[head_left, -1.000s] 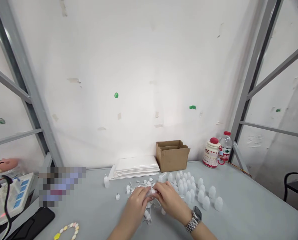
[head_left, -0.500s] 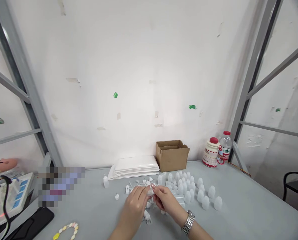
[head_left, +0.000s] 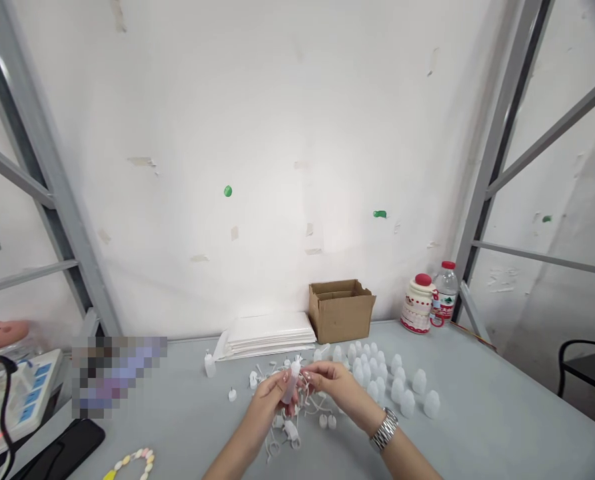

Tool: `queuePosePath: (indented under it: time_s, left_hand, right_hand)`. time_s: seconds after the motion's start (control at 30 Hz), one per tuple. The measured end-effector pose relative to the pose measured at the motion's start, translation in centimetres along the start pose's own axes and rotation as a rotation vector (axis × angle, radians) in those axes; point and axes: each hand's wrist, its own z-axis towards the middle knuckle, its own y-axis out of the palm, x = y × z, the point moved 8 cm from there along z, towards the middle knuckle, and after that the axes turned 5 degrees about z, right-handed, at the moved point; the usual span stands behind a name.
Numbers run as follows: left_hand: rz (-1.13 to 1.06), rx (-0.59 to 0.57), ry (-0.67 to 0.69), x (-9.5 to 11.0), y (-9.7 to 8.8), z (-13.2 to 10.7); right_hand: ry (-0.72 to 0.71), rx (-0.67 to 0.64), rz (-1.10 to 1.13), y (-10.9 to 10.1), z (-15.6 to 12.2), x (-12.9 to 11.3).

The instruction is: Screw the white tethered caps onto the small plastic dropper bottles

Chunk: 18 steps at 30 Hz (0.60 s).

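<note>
Left hand (head_left: 267, 395) is holding small white bottle (head_left: 290, 388) at lower centre, leaning, probably so top is remaining accessible. Right hand (head_left: 333, 379) is keeping fingers narrow beside it; whether gripping, impossible to tell. Domed pieces (head_left: 407, 404) are standing lower right, perhaps for easy reach.

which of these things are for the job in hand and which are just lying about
Likely for the job:
small white bottle in the left hand
loose white pieces near the hands
frosted domes to the right

Likely just lying about:
phone
bead bracelet
patterned jug
water bottle
</note>
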Motion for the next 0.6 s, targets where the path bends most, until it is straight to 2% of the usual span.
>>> queuePosePath:
  time_s: [0.2,0.4,0.5,0.6]
  left_hand:
    - [-0.074,0.02,-0.029,-0.6,-0.2,0.1]
    - [-0.118,-0.002,-0.044,-0.3,0.0,-0.3]
    - [-0.183,-0.061,-0.07,0.0,0.6,-0.6]
    - [-0.256,-0.186,-0.116,0.2,1.6,-0.9]
  right_hand:
    - [0.018,0.043,0.059,0.4,0.1,0.2]
    - [-0.027,0.058,0.049,0.0,0.3,0.4]
    - [-0.043,0.042,0.065,0.0,0.2,-0.1]
    - [-0.068,0.018,0.075,0.1,-0.1,-0.7]
